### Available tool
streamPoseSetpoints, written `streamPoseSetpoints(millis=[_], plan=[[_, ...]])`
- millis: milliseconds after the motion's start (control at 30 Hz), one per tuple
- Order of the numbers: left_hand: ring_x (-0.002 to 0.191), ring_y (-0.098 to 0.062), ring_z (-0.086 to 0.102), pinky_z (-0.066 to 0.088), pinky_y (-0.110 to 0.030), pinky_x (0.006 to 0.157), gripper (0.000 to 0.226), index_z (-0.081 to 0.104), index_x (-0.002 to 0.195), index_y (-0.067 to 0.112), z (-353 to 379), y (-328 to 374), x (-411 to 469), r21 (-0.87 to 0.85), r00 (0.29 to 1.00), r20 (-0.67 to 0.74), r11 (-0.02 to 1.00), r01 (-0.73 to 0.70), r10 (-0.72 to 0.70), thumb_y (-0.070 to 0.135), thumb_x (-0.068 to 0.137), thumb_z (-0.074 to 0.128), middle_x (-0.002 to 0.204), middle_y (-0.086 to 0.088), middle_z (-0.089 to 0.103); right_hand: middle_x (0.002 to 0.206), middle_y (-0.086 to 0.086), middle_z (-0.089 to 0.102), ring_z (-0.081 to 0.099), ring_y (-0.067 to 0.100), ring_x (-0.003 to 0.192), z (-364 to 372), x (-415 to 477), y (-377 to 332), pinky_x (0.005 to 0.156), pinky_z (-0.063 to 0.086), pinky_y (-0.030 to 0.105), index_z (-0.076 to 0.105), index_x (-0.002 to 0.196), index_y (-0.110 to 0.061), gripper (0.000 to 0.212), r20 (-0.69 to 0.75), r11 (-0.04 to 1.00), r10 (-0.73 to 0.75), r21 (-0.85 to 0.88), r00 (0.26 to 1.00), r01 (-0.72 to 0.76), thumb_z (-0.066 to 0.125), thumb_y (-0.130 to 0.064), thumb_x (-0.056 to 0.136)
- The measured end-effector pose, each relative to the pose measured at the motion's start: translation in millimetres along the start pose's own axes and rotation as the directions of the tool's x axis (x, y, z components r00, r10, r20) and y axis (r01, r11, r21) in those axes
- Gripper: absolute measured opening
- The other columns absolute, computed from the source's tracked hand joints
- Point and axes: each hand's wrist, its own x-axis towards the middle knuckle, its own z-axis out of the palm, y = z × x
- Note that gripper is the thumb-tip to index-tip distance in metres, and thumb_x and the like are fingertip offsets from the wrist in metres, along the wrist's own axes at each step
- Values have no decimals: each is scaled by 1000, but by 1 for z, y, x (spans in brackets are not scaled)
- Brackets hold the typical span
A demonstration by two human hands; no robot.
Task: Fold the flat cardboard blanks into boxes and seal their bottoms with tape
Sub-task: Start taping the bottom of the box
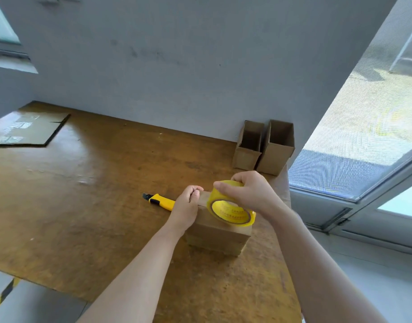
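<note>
Right hand: the right hand (249,192) is curled over the top of a yellow tape roll (230,206), gripping it from above.
Left hand: the left hand (187,206) has its fingers curled in at the left edge of the box (219,231). I cannot tell whether it pinches a tape end or only rests there.
Box: a closed brown cardboard box stands on the near right part of the table (95,194). The tape roll stands tilted on its top face.
Tape: clear film on a yellow core with dark print, too blurred to read.
Surface: worn, glossy brown board with scuffs and pale stains.
Other cardboard: two open boxes (262,148) stand upright side by side at the far right, against the wall (177,66). A flat cardboard blank (30,129) lies at the far left.
Knife: a yellow and black utility knife (158,201) lies just left of the left hand, its near end hidden behind it.
Room: a plain grey wall lies beyond the table, and a mesh-screened window (363,136) on the right looks onto sunlit ground. The pale floor (386,276) has a yellow and black stripe (4,294) at the near left.
Hidden: the box's far left corner and any tape strip are covered by the hands.
</note>
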Motion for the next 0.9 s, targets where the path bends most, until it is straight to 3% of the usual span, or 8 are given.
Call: streamPoseSetpoints(millis=[133, 200, 267, 333, 433, 633, 900], plan=[[100, -14, 52, 40, -26, 79, 27, 58, 112, 18, -2, 0, -1, 46, 1000, 4, 999, -8, 8, 21, 106, 32, 108, 2, 58, 57, 2, 47, 46, 18, 57, -15, -4, 6, 54, 38, 33, 52, 57, -12, 55, -47, 981, -33, -190, 998, 24, 68, -60, 78], [102, -14, 52, 40, -26, 80, 27, 58, 113, 19, -2, 2, -1, 66, 1000, 4, 998, -8, 8, 22, 106, 32, 109, 2, 57, 59, 3, 43, 42, 17, 57, -22, -5, 10, 55, 34, 31, 53, 59, -9, 56, -12, 981, -45, -187, 999, 42, 70, -59, 78], [104, -15, 52, 41, -27, 85, 27, 59, 114, 17, -2, 2, -1, 89, 1000, -11, 996, -23, 24, 21, 105, 33, 110, 1, 57, 61, 3, 45, 43, 15, 58, -28, -6, 18, 57, 35, 31, 56, 65, 0, 60, 77, 998, -43, -41, 996, 46, 76, -56, 75], [105, -16, 52, 40, -27, 86, 27, 59, 114, 15, -2, 1, -2, 96, 999, -26, 995, -41, 44, 19, 105, 34, 110, 0, 58, 59, 1, 48, 46, 14, 57, -31, -11, 25, 58, 37, 31, 57, 63, -5, 52, 133, 987, -44, 159, 990, 22, 81, -50, 73], [105, -16, 51, 38, -26, 84, 26, 58, 114, 16, -2, 2, -2, 109, 998, -24, 993, -50, 53, 20, 105, 33, 111, 0, 57, 57, -1, 47, 47, 14, 56, -31, -16, 35, 59, 37, 32, 54, 61, -12, 50, 89, 951, -22, 310, 996, -7, 81, -54, 66], [104, -15, 49, 39, -29, 85, 27, 57, 116, 18, -3, 2, -1, 122, 999, -19, 992, -34, 37, 22, 106, 33, 113, 1, 56, 47, -5, 35, 39, 19, 54, -42, -14, 53, 53, 33, 31, 36, 47, -16, 61, -144, 987, 30, -151, 989, -52, 75, -55, 73], [107, -15, 48, 37, -27, 86, 27, 56, 116, 20, -1, 2, -1, 117, 999, -22, 993, -24, 27, 24, 106, 31, 116, 2, 53, 54, -2, 48, 48, 20, 58, -39, -18, 66, 48, 30, 27, 39, 52, -15, 57, -169, 942, 119, -292, 978, -165, 70, -55, 77]])
